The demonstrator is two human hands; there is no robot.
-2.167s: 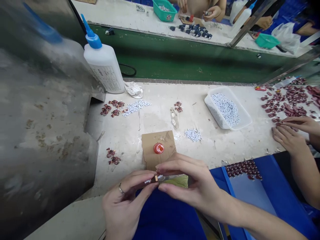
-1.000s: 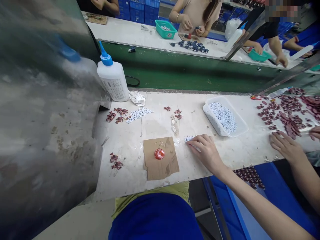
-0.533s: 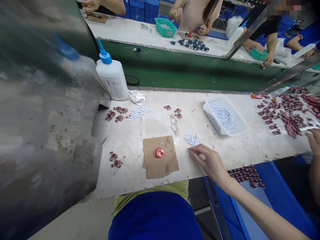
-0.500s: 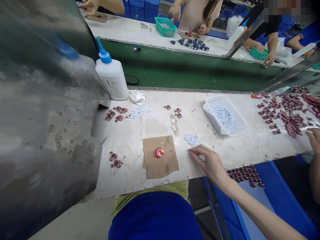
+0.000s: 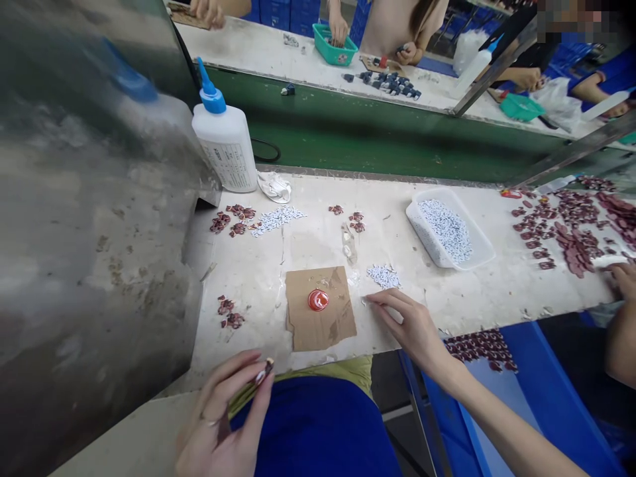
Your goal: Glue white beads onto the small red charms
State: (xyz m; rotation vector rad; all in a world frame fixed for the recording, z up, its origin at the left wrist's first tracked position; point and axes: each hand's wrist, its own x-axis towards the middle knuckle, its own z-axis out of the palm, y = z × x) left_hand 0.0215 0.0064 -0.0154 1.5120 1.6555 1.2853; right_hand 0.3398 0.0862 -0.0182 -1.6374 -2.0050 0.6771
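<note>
My left hand [image 5: 223,414] is low in front of the table edge, thumb and forefinger pinching a small dark-red and white piece [image 5: 265,372]. Just in front of the small heap of white-blue bits [image 5: 383,276], my right hand [image 5: 407,324] has its fingertips close together over the tabletop. A tiny pale speck shows at those fingertips; whether they grip it is too small to tell. Between the hands lies a torn cardboard square [image 5: 332,331] with a glossy red round blob [image 5: 318,300] on it.
A white bottle with a blue nozzle [image 5: 226,146] stands at the back left beside a metal panel [image 5: 99,265]. Clusters of dark-red pieces [image 5: 231,311] lie to the left. A clear tub of white bits [image 5: 450,232] is at the right. Co-workers' hands are nearby.
My left hand has come into view at the lower left with the small dark-red piece. My right hand has moved slightly left, away from the heap of white bits.
</note>
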